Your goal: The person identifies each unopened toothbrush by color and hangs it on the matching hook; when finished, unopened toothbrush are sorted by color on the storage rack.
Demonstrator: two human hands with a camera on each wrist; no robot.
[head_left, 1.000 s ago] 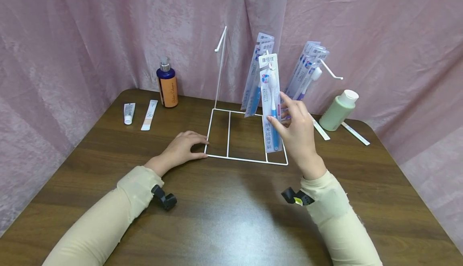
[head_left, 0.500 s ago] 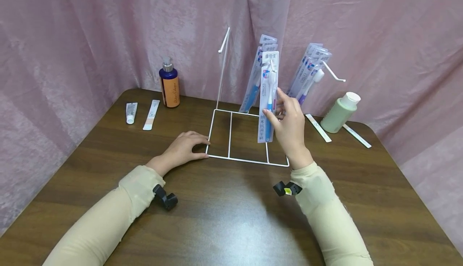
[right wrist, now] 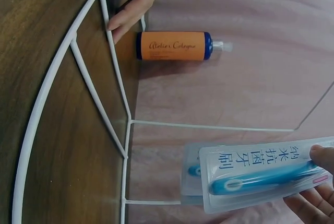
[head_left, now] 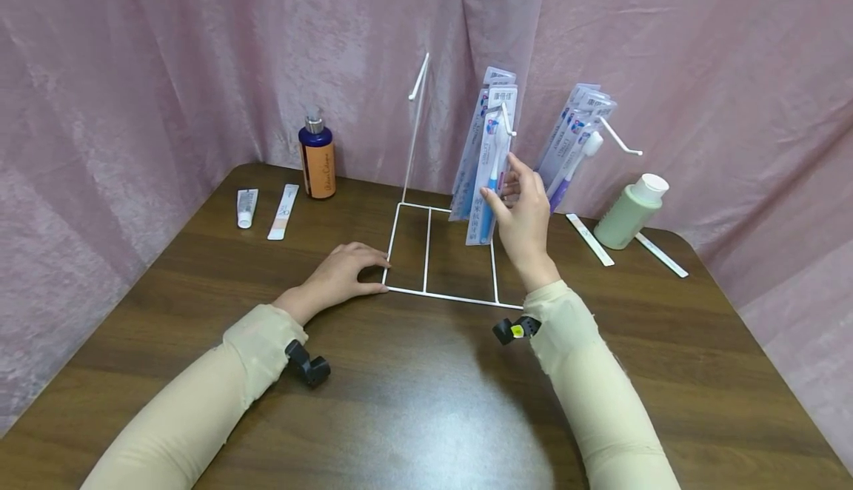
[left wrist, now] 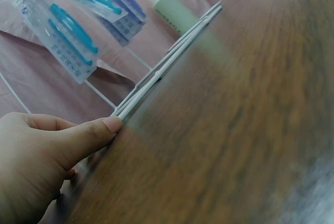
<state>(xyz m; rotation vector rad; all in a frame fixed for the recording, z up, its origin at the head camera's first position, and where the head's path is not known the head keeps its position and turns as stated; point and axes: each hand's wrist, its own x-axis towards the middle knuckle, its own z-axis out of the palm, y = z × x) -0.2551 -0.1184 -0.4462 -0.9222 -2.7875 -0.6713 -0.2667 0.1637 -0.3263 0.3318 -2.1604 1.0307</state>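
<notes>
My right hand [head_left: 523, 216] pinches the edge of a packaged toothbrush [head_left: 489, 172] with a blue handle, thumb on the front and fingers behind. The middle hook [head_left: 509, 121] of a white wire display rack [head_left: 460, 298] pokes out through the top of this pack. Behind it hang more toothbrush packs [head_left: 464, 168]. My left hand [head_left: 343, 272] holds the rack's base at its front left corner; in the left wrist view the thumb [left wrist: 99, 130] presses on the wire. Purple-handled toothbrush packs [head_left: 566, 142] hang on the right hook. The left hook [head_left: 420, 79] carries nothing.
A blue pump bottle with an orange label [head_left: 318, 160] and a small tube [head_left: 246, 209] stand left of the rack, near a flat sachet [head_left: 283, 212]. At right a green bottle [head_left: 629, 212] leans, with narrow white sachets [head_left: 590, 240] around it. A pink curtain [head_left: 200, 53] hangs behind.
My right hand has moved back and slightly left with the toothbrush pack. More of the hook now sticks out in front of the pack. My left hand has stayed at the rack corner.
</notes>
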